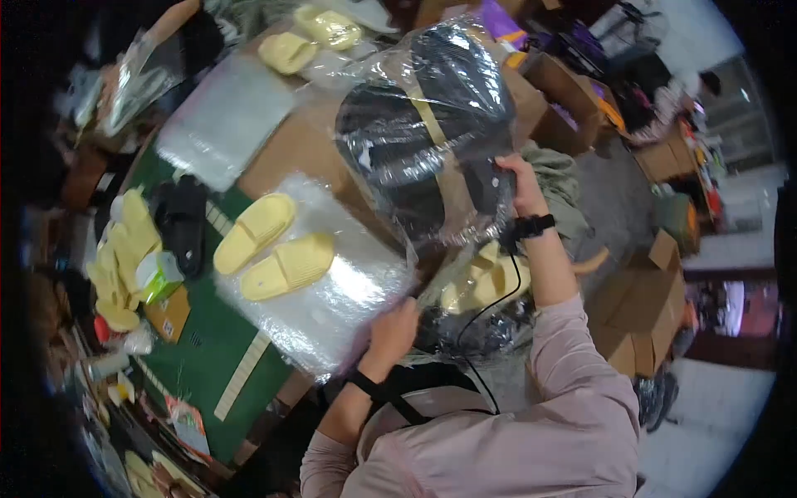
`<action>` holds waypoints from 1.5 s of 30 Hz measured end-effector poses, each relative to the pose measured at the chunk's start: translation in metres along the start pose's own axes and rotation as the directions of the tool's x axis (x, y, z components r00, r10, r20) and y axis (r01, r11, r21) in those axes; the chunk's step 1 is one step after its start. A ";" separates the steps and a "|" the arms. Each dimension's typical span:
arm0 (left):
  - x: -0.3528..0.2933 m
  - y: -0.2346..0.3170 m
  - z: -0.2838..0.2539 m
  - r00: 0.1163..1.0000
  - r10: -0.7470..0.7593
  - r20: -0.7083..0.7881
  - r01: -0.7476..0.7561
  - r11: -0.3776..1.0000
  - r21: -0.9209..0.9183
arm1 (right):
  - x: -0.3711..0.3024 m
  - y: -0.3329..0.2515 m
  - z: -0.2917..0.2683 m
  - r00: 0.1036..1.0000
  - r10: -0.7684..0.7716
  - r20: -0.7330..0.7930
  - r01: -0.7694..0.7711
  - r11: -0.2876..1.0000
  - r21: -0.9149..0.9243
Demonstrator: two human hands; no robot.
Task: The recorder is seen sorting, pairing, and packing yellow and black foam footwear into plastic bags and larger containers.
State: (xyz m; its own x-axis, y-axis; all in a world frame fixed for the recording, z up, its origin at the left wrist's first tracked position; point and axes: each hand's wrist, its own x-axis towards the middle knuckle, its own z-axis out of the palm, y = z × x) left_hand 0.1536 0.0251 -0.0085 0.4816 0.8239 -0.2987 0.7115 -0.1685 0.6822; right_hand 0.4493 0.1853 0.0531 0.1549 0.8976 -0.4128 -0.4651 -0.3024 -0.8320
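My right hand [521, 187] grips the edge of a clear plastic bag [432, 124] and holds it up over the table's far right part. Dark, glossy shapes that look like black slippers show through the film, with a tan strip between them. Beside the near right corner of a stack of clear plastic bags [332, 319] is my left hand [393, 332], its fingers curled; what they hold, if anything, is hidden. A pair of pale yellow slide slippers [286, 266] lies on that stack. More yellow slippers [486, 286] lie in plastic below my right forearm.
Another stack of clear bags [220, 124] lies farther back on the green table [220, 332]. Yellow slippers [124, 241] and a black slipper [181, 224] are at the left. Cardboard boxes [639, 307] stand at the right. Another person's arm [170, 21] shows at the far left.
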 end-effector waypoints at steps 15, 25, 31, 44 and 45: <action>0.062 0.011 -0.033 0.981 -0.189 0.045 0.127 0.451 -0.883 | -0.323 0.174 -0.141 0.906 0.083 -0.415 -0.253 0.892 -0.374; -0.008 0.096 0.003 0.943 0.258 0.210 -0.143 0.885 -0.444 | -0.218 0.165 -0.078 0.767 -0.429 -0.477 -0.356 0.334 -0.873; 0.002 0.058 0.018 0.948 0.206 0.241 0.013 0.734 -0.679 | -0.219 0.215 -0.059 0.701 -0.560 -0.442 -0.322 0.305 -0.896; -0.008 0.089 -0.013 0.973 0.097 0.210 0.142 0.467 -0.873 | -0.170 0.246 -0.119 0.811 -0.384 -0.441 -0.151 0.591 -0.792; -0.009 0.081 -0.017 0.974 0.080 0.211 0.149 0.476 -0.867 | -0.182 0.229 -0.130 0.939 -0.242 -0.246 -0.036 0.640 -0.768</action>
State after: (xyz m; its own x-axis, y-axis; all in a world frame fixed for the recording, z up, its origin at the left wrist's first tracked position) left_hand 0.1979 0.0131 0.0613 0.6340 0.6748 -0.3776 -0.0334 0.5118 0.8585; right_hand 0.4280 -0.0890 -0.1102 0.4721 0.8368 -0.2772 0.3660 -0.4721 -0.8020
